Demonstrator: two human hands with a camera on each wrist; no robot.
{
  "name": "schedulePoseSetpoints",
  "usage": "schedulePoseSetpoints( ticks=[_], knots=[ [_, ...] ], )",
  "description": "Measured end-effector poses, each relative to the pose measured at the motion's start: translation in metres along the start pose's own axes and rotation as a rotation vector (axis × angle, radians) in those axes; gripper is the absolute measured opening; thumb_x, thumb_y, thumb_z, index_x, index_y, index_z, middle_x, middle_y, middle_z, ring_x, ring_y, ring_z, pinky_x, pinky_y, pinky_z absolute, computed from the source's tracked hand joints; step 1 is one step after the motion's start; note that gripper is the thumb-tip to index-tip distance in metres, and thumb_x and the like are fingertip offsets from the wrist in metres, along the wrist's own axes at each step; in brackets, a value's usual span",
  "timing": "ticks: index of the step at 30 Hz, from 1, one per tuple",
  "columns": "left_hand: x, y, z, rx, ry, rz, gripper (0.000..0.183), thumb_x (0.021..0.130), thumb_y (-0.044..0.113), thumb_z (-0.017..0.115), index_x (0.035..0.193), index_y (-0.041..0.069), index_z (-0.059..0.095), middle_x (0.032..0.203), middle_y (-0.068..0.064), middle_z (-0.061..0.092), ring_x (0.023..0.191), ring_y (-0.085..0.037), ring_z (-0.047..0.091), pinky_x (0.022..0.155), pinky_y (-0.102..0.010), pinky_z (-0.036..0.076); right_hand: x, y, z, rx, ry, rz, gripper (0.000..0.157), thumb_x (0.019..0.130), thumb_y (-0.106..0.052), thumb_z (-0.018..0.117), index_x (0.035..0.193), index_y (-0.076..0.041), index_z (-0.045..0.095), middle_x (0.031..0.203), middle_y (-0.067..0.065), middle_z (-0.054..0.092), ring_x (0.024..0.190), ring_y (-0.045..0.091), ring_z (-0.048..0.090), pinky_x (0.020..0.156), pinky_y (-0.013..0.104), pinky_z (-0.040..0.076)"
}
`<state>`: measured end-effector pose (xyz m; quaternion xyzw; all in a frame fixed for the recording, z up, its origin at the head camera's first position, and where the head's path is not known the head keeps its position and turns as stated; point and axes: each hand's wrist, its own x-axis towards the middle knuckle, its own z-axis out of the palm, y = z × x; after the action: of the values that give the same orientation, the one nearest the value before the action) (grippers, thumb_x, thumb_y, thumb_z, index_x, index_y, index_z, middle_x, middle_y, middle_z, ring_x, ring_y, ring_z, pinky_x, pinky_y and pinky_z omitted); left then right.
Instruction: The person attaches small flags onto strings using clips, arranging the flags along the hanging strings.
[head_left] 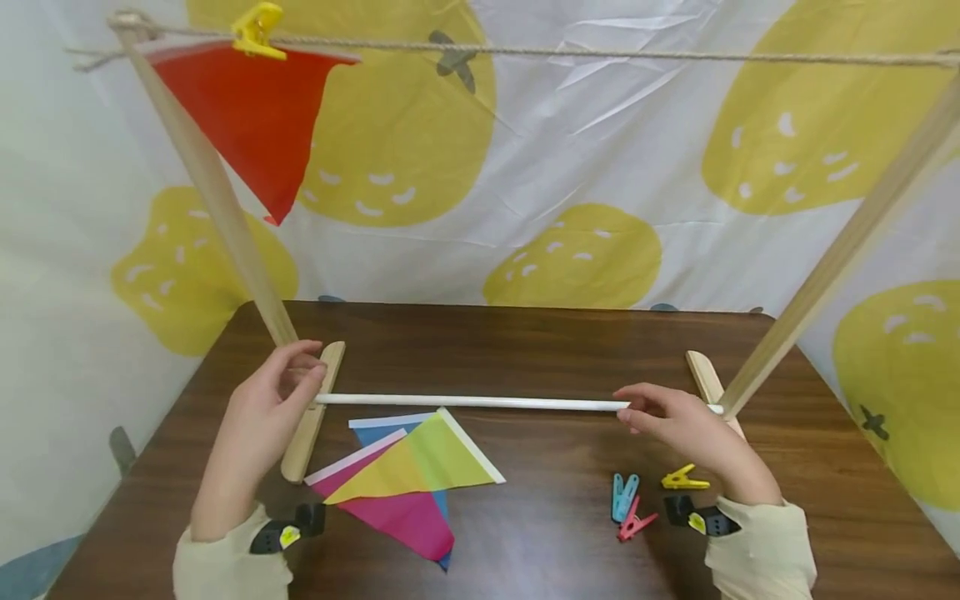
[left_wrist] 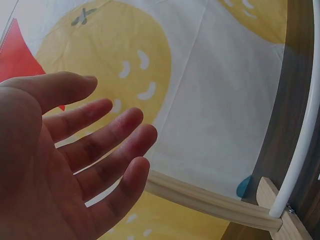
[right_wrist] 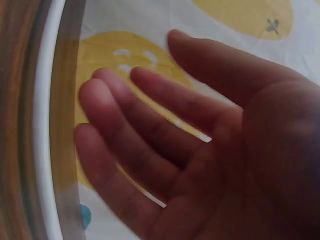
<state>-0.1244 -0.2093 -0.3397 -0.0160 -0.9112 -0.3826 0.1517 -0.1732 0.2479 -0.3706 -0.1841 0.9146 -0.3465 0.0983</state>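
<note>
My left hand (head_left: pixel 262 412) is beside the foot of the left wooden post (head_left: pixel 217 192), fingers loosely bent and holding nothing. The left wrist view shows its palm bare and its fingers spread. Over the right part of a white rod (head_left: pixel 480 402) hovers my right hand (head_left: pixel 682 423), relaxed, its palm bare in the right wrist view. Between the hands lie overlapping pennants: a yellow-green one (head_left: pixel 450 454) on top, a magenta one (head_left: pixel 408 521) and a blue one (head_left: pixel 372 434) beneath. A red pennant (head_left: pixel 247 117) hangs from the string (head_left: pixel 600 54) under a yellow clothespin (head_left: pixel 257 32).
Near my right wrist lie a blue clothespin (head_left: pixel 623 496), a pinkish-red one (head_left: pixel 637 525) and a yellow one (head_left: pixel 684 479). The right wooden post (head_left: pixel 847 242) slants up on that side. A lemon-patterned cloth (head_left: pixel 585 150) hangs behind the brown table (head_left: pixel 540 533).
</note>
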Motion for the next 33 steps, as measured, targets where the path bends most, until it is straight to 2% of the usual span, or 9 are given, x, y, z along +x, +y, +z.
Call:
schedulePoseSetpoints(
  ticks=[4,8,14,20,26,28,33],
  knots=[
    [0.003,-0.003,0.002,0.008,-0.042,-0.028,0.046,0.089,0.046,0.047,0.124,0.017,0.047,0.104,-0.004,0.057,0.096,-0.022,0.054,0.078,-0.042,0.043,0.006,0.005,0.009,0.027,-0.074,0.055,0.035,0.086,-0.031,0.057,0.111,-0.006,0.056,0.072,0.004,0.058,0.062,0.019,0.056,0.057,0.031,0.046],
    [0.005,-0.008,0.010,0.049,-0.151,-0.076,0.050,0.088,0.050,0.046,0.126,0.017,0.046,0.108,-0.008,0.057,0.098,-0.026,0.054,0.080,-0.045,0.044,0.013,0.013,0.021,0.056,-0.133,0.090,0.030,0.085,-0.026,0.060,0.103,-0.003,0.057,0.068,0.007,0.057,0.057,0.018,0.053,0.051,0.032,0.046],
    [0.004,-0.009,0.035,0.097,-0.304,-0.127,0.059,0.085,0.049,0.051,0.133,0.017,0.035,0.110,-0.007,0.054,0.096,-0.024,0.054,0.071,-0.039,0.049,0.017,0.023,0.027,0.003,-0.202,0.083,0.013,0.082,-0.020,0.063,0.086,-0.008,0.058,0.065,0.002,0.055,0.053,0.016,0.052,0.049,0.030,0.045],
    [0.004,-0.006,0.058,0.105,-0.427,-0.132,0.062,0.084,0.043,0.057,0.135,0.017,0.034,0.103,-0.003,0.056,0.082,-0.017,0.055,0.064,-0.028,0.048,0.012,0.030,0.028,-0.038,-0.238,0.152,0.018,0.079,-0.023,0.067,0.080,-0.010,0.055,0.060,0.000,0.051,0.049,0.015,0.048,0.046,0.030,0.040],
    [0.004,-0.005,0.067,0.124,-0.497,-0.099,0.055,0.084,0.037,0.059,0.131,0.016,0.041,0.095,0.000,0.058,0.074,-0.011,0.053,0.066,-0.029,0.046,0.013,0.033,0.033,-0.014,-0.291,0.175,0.026,0.076,-0.027,0.070,0.083,-0.008,0.053,0.064,0.000,0.053,0.051,0.015,0.048,0.047,0.030,0.040],
    [0.005,-0.004,0.069,0.133,-0.512,-0.080,0.052,0.084,0.037,0.059,0.129,0.015,0.043,0.093,0.001,0.058,0.074,-0.010,0.053,0.068,-0.029,0.045,0.013,0.032,0.034,-0.011,-0.301,0.174,0.028,0.075,-0.026,0.071,0.083,-0.007,0.053,0.063,0.000,0.052,0.052,0.016,0.050,0.048,0.030,0.040],
    [0.006,-0.001,0.073,0.157,-0.524,-0.085,0.047,0.084,0.037,0.058,0.125,0.017,0.047,0.092,0.004,0.058,0.077,-0.009,0.052,0.072,-0.030,0.043,0.013,0.030,0.032,0.011,-0.320,0.161,0.029,0.075,-0.025,0.071,0.086,-0.005,0.052,0.065,0.001,0.054,0.054,0.018,0.053,0.050,0.033,0.044]
  ],
)
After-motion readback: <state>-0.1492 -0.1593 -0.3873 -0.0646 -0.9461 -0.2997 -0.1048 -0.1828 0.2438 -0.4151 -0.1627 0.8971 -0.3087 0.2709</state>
